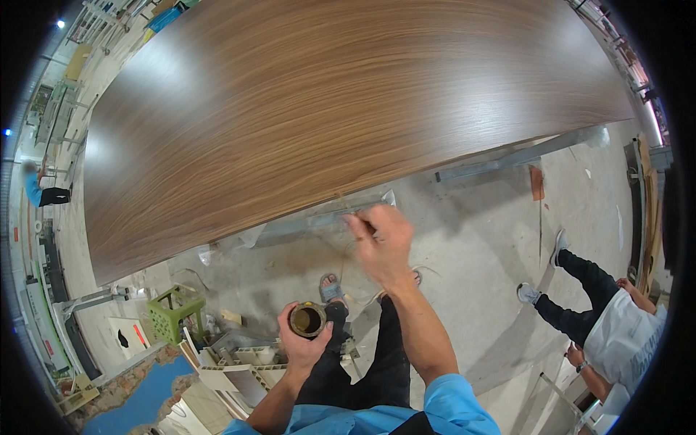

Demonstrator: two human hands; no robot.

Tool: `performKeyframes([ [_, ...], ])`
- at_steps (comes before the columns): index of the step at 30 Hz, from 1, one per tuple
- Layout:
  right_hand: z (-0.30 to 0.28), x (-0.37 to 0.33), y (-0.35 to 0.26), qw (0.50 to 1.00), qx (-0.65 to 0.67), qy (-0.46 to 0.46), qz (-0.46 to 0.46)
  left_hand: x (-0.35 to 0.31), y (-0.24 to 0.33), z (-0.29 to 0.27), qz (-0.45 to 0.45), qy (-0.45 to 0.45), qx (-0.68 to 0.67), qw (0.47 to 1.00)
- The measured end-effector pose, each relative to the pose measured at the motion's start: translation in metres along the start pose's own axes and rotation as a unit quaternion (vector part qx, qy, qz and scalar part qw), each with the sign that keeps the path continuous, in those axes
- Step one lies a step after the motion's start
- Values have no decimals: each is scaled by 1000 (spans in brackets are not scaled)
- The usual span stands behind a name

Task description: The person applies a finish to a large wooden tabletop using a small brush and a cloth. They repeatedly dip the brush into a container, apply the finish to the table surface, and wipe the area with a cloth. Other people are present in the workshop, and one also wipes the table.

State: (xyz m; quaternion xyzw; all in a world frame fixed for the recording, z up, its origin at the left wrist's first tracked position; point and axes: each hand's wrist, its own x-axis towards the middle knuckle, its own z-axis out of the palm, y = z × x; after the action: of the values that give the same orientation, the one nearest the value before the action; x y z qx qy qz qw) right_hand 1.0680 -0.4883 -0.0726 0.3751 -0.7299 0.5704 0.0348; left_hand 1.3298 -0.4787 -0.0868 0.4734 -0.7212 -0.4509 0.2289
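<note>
My left hand (303, 348) is wrapped round a small round open-topped can (307, 320). Its rim looks stained, and something dark brown shows inside. In front of me, my right hand (384, 245) is held just off the near edge of a large wood-grain board (312, 109). Its fingers are pinched together and slightly blurred, and whatever they may hold is hidden. A small tan mark or scrap (339, 194) shows on the board's edge near these fingertips; I cannot tell whether they touch it.
Grey metal beams (522, 158) run beneath the board. A green plastic stool (176, 313) and a heap of offcut panels (235, 377) stand at left. On the right, a person in a white shirt (623, 330) is close by; another person (47, 190) is far left.
</note>
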Motion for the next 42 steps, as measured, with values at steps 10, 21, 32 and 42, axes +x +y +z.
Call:
performKeyframes([
  [10, -12, -7, 14, 992, -104, -67, -30, 3, -8, -11, 10, 4, -22, 1000],
  [21, -24, 1, 15, 994, -22, 42, 97, 1, 1, -3, -26, -28, -32, 999],
  [32, 38, -12, -30, 999, 6, -7, 35, 2, -4, -18, -5, 17, -9, 1000],
  [42, 75, -34, -50, 999, -11, -28, 41, 5, -25, -52, -20, 34, 10, 999],
])
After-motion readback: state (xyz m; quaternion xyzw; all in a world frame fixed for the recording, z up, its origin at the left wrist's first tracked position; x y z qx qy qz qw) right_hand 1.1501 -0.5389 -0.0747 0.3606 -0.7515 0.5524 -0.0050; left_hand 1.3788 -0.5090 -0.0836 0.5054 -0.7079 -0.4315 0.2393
